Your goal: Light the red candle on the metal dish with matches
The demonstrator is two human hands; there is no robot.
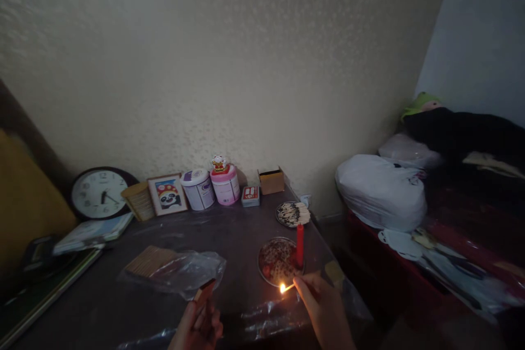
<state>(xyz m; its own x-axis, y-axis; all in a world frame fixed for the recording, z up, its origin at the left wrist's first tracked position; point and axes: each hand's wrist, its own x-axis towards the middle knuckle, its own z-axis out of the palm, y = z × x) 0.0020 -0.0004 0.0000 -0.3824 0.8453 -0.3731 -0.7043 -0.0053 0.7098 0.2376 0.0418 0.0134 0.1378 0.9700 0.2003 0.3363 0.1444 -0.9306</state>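
My right hand pinches a burning match, its flame just below and left of a red candle. The candle stands upright on a round dish near the table's right edge. My left hand holds a small matchbox at the table's front. Behind the candle, a second small dish carries a pile of matches.
A wall clock, panda picture, two tubs, a red box and a cardboard box line the wall. A plastic bag with wooden sticks lies on the dark table. White bags sit on the bed at right.
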